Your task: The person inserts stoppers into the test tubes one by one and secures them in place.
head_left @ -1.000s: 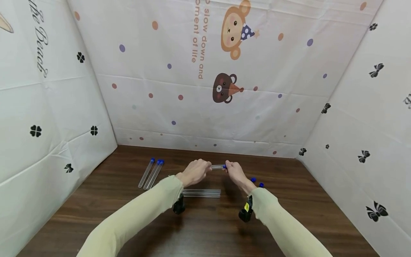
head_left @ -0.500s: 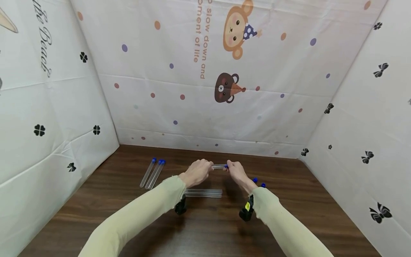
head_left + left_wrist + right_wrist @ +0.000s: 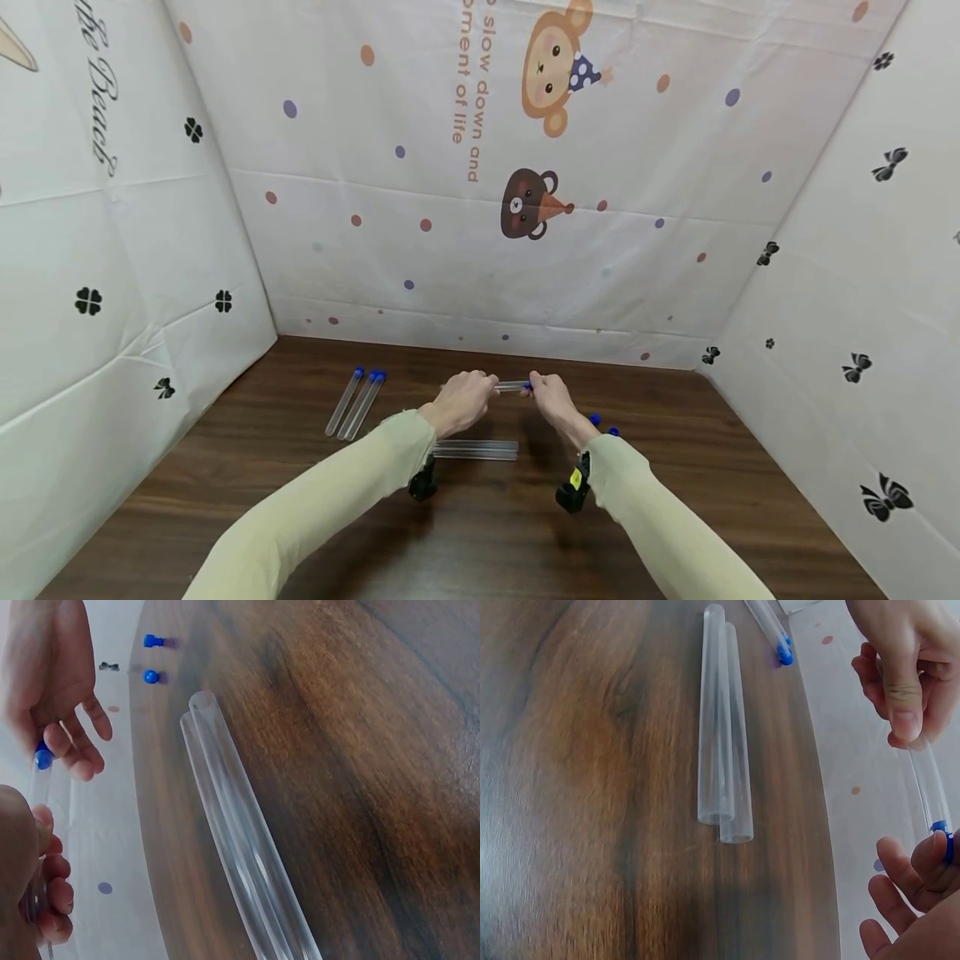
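My left hand [image 3: 467, 400] grips a clear test tube [image 3: 928, 784] around its body, holding it sideways above the table. At the tube's open end, my right hand [image 3: 553, 400] pinches a blue cap [image 3: 44, 756] between thumb and finger, with the other fingers spread. The cap sits at the mouth of the tube. Below the hands, uncapped clear tubes [image 3: 240, 832] lie side by side on the table, partly behind the left wrist in the head view. Two loose blue caps [image 3: 152, 676] rest on the wood beyond the right wrist.
Several capped test tubes [image 3: 352, 408] lie slanted at the left of the dark wooden table [image 3: 480, 542]. Printed white sheeting [image 3: 450, 275] encloses the table at the back and both sides. Wrist cameras [image 3: 573, 492] hang under both forearms.
Both hands stay in nearly the same place, with the tube and cap between them. The view has shifted slightly; the table things have not moved.
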A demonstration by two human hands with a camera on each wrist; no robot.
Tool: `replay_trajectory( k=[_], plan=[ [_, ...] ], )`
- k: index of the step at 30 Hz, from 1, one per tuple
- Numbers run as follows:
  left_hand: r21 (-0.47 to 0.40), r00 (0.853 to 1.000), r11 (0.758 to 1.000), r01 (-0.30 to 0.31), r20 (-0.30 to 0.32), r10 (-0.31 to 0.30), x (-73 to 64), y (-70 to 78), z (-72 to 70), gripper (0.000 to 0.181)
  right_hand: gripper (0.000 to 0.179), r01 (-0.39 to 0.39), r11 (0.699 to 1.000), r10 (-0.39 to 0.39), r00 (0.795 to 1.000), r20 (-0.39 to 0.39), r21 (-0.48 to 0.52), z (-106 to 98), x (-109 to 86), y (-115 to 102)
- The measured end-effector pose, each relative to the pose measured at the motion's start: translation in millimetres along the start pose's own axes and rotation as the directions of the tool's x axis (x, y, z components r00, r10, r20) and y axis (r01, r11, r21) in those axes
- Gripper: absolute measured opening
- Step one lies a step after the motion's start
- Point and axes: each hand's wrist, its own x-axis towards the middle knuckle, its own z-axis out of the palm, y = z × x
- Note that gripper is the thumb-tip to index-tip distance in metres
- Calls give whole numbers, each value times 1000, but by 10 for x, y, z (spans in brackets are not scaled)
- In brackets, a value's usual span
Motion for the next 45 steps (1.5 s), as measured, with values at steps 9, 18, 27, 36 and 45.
replay_trajectory(
  k=[9, 18, 27, 36, 45],
  plan=[
    [17, 999, 1000, -12, -39, 13, -5, 28, 4, 9, 52, -19, 1000, 19, 1000, -4, 5, -22, 22, 18],
    [39, 997, 999, -3, -72, 6, -8, 12, 13, 7, 50, -35, 999, 35, 999, -7, 23, 9, 57, -17],
    [60, 996, 998, -13, -91, 19, -10, 14, -3, 9, 51, -44, 998, 44, 999, 3, 52, 5, 49, -72],
    [53, 997, 999, -4, -77, 8, 31, 7, -30, 7, 51, -57, 997, 57, 998, 6, 55, -38, 83, -90],
    [-53, 999, 999, -13, 48, 15, 87, 0, -25, 13, 50, -98, 993, 94, 993, 70, 63, -138, 146, -20]
  ],
)
